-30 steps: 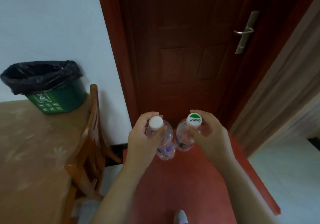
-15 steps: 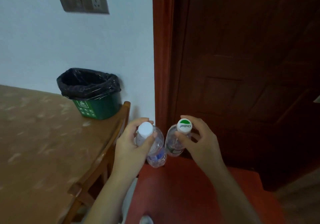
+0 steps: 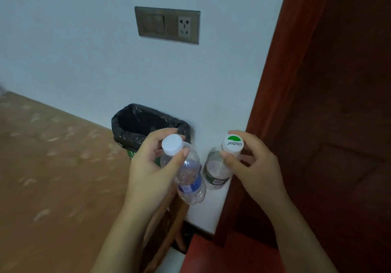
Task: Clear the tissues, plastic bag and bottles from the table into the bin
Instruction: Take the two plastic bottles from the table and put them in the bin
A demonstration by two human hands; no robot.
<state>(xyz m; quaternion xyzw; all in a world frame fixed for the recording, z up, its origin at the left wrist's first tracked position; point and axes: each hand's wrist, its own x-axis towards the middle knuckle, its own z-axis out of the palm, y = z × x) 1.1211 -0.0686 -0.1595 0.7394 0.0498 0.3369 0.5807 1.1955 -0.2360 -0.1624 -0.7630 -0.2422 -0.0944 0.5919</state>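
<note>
My left hand grips a clear plastic bottle with a blue label by its neck, white cap up. My right hand pinches a second clear bottle with a green label just below its green and white cap. Both bottles hang in the air side by side, near the table's far right corner. The green bin, lined with a black bag, stands on the brown table against the wall, directly behind my left hand, which hides its front. No tissues or plastic bag are in view.
A wooden chair stands at the table's right edge, below the bottles. A dark red door and its frame fill the right side. A wall socket plate sits above the bin. Red flooring lies below.
The view has swung left, so the bin has shifted from the far left toward the centre and now sits right behind my left hand. Both hands keep holding their bottles.
</note>
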